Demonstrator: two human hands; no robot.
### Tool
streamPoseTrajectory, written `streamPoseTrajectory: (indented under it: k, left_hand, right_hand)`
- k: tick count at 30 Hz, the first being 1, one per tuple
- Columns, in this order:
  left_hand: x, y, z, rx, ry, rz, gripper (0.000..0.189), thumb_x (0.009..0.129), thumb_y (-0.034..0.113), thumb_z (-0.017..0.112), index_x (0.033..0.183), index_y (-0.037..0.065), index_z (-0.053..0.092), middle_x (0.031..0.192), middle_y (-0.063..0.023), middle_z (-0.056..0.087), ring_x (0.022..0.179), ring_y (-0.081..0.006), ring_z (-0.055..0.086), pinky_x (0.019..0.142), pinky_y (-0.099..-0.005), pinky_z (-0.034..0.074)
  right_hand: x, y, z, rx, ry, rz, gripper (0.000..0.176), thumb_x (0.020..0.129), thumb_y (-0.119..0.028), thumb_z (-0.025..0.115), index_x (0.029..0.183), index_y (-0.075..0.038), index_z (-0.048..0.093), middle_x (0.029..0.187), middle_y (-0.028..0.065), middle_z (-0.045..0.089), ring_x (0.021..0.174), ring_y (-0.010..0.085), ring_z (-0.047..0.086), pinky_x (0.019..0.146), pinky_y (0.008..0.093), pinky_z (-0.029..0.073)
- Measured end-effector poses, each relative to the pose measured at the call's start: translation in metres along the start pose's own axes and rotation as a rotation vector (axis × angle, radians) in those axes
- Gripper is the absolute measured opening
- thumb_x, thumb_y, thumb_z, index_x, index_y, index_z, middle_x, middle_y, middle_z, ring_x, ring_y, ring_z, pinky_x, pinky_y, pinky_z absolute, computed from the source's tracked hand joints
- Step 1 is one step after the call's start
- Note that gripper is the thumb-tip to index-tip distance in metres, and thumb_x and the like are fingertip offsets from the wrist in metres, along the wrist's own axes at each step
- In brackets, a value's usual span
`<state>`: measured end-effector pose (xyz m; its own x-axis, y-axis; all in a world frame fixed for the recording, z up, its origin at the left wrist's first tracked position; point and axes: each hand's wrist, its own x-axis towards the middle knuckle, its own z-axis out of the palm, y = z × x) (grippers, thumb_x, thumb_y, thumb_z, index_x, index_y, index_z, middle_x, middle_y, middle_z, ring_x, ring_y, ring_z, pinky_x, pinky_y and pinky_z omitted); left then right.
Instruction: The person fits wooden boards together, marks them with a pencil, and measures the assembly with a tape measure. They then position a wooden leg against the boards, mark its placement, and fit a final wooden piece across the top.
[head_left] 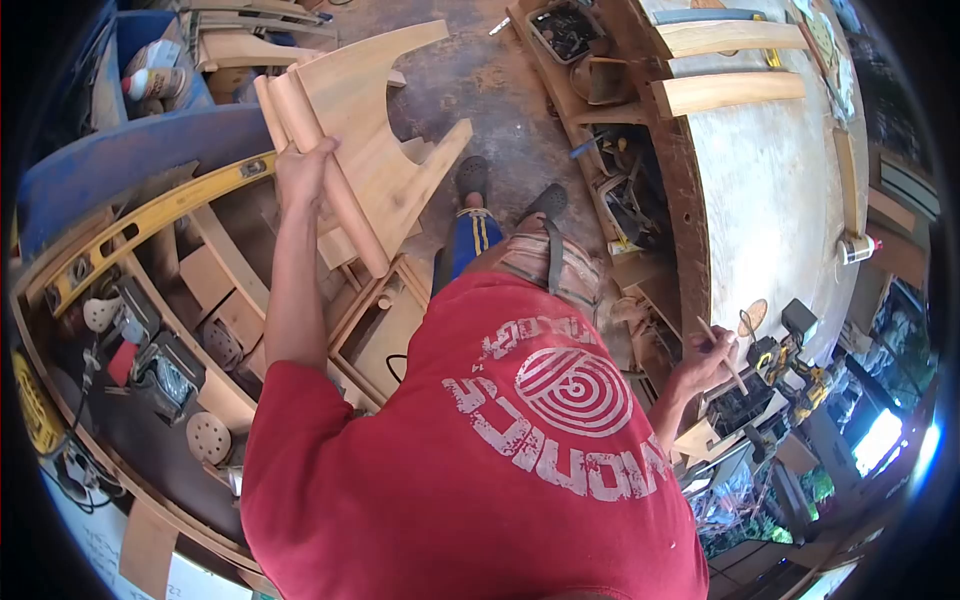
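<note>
My left hand [303,178] is closed around the rounded wooden rail [340,195] along the edge of a pale wooden panel [352,92]. The panel has a deep curved cut-out on its far side and stands tilted to the left of my feet. Out to the right, beside the workbench edge, my right hand [704,362] has its fingers closed on a thin, light-coloured stick [735,374]. Both ends of the stick show past the fingers.
A white-topped workbench [765,190] on the right carries curved wooden pieces [730,94], a glue bottle [858,249] and a yellow cordless drill [808,392]. On the left, a yellow spirit level [160,228] lies over a shelf with sanding discs [208,438] and offcuts. An open drawer [385,335] is near my legs.
</note>
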<state>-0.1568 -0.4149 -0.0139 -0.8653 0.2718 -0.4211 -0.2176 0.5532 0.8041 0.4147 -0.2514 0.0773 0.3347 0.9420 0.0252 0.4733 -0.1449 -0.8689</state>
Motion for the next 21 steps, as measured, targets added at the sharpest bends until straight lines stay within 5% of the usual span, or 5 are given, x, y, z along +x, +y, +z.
streamPoseTrajectory:
  k: [11,15,21]
  left_hand:
    - [-0.002,0.012,0.06,0.305,-0.096,0.209,0.03,0.076,0.011,0.078,0.1,-0.005,0.071,0.087,-0.0117,0.073,0.079,-0.0189,0.069,0.072,-0.0343,0.056]
    - [-0.025,0.025,0.094,0.534,-0.268,0.255,0.036,0.076,0.01,0.074,0.111,-0.001,0.072,0.086,-0.0141,0.074,0.082,-0.0196,0.072,0.076,-0.0353,0.056]
    - [-0.062,0.006,0.134,0.659,-0.524,0.55,0.053,0.075,0.007,0.077,0.127,0.003,0.066,0.104,-0.0225,0.074,0.098,-0.0363,0.073,0.088,-0.0415,0.057]
  right_hand:
    - [-0.011,0.008,0.0,-0.015,-0.031,0.007,0.038,0.107,-0.03,0.051,0.087,0.0,0.061,0.069,0.0036,0.055,0.058,0.0109,0.048,0.054,0.0262,0.038]
    - [-0.024,0.011,-0.006,-0.033,-0.001,0.111,0.037,0.107,-0.029,0.052,0.087,0.001,0.062,0.072,0.0035,0.056,0.061,0.0104,0.047,0.055,0.0266,0.037]
    - [-0.043,0.022,-0.016,-0.116,0.018,0.115,0.039,0.107,-0.029,0.051,0.083,0.0,0.061,0.069,0.0033,0.055,0.062,0.0109,0.049,0.057,0.0276,0.038]
